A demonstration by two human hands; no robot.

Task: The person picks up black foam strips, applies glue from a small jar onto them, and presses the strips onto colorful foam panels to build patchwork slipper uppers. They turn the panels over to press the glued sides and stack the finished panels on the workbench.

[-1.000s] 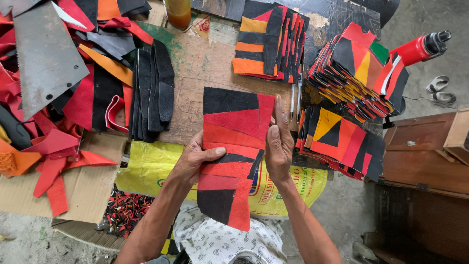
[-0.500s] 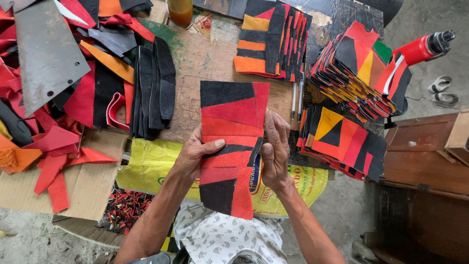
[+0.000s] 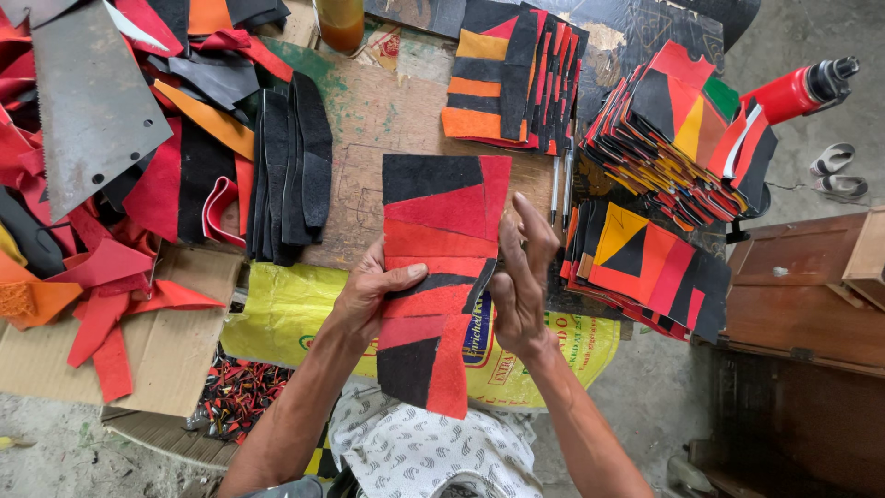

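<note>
A long patchwork panel (image 3: pixel 433 277) of red, black and orange leather pieces stands upright between my hands in the head view. My left hand (image 3: pixel 373 293) grips its left edge at mid-height, thumb lying across the front. My right hand (image 3: pixel 518 277) holds the right edge with its fingers raised along the side. The panel's top lies over the worn wooden table (image 3: pixel 373 120), and its bottom hangs above my patterned lap cloth (image 3: pixel 415 452).
Stacks of finished patchwork panels (image 3: pixel 687 120) sit at the right and another stack (image 3: pixel 507 78) at the top. Black strips (image 3: pixel 290 171) and loose red scraps (image 3: pixel 101 277) crowd the left. A red bottle (image 3: pixel 802 88), two pens (image 3: pixel 560 184), a yellow sack (image 3: pixel 286 318) and wooden boxes (image 3: pixel 802 286) lie around.
The panel has shifted slightly left and towards me. My right hand has slid from flat on the panel's front to its right edge; the left thumb now presses on the front.
</note>
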